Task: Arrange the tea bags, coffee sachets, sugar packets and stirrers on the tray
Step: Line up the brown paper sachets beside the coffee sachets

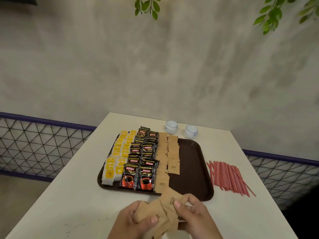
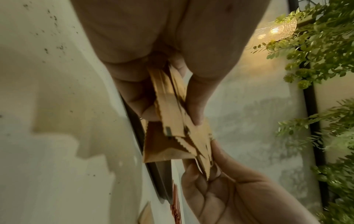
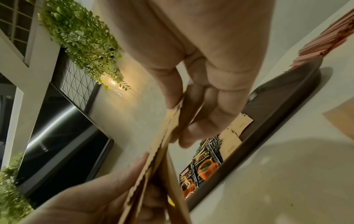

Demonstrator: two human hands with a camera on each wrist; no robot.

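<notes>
A dark brown tray (image 1: 193,171) lies on the white table. On it, from left to right, run rows of yellow-tagged tea bags (image 1: 119,154), black coffee sachets (image 1: 143,163) and brown sugar packets (image 1: 168,157). Its right part is bare. Red-and-white stirrers (image 1: 229,178) lie in a loose heap on the table right of the tray. Just in front of the tray, my left hand (image 1: 138,219) grips a fanned stack of sugar packets (image 1: 160,211), also seen as sugar packets (image 2: 172,118). My right hand (image 1: 191,213) pinches the top packet (image 1: 170,198) of that stack between thumb and fingers.
Two small white cups (image 1: 171,127) (image 1: 190,131) stand behind the tray near the table's far edge. A grey wall rises behind the table, and wire-mesh railings (image 1: 43,142) flank it. Green leaves hang above. One loose brown packet (image 3: 343,116) lies on the table beside the tray.
</notes>
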